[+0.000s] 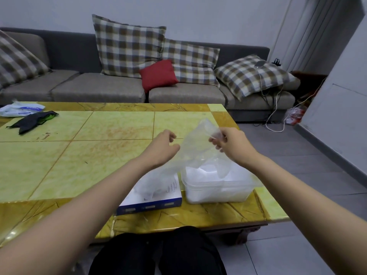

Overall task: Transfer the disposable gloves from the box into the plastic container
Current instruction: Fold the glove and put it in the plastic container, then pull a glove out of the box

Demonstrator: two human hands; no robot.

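A clear disposable glove (195, 144) hangs above the table, pinched at its upper edge by my right hand (231, 144). Its lower end droops into the translucent plastic container (218, 192), which holds a white heap of gloves. My left hand (161, 147) hovers just left of the glove with its fingers loosely curled; whether it touches the glove is unclear. The white and blue glove box (153, 197) lies flat to the left of the container, partly under my left forearm, with thin plastic showing at its opening.
The yellow tiled table (79, 155) carries a dark cloth item (32, 121) and a white plastic packet (20, 109) at its far left. A grey sofa (119, 90) with checked cushions stands behind. Cables (278, 116) lie on the floor to the right.
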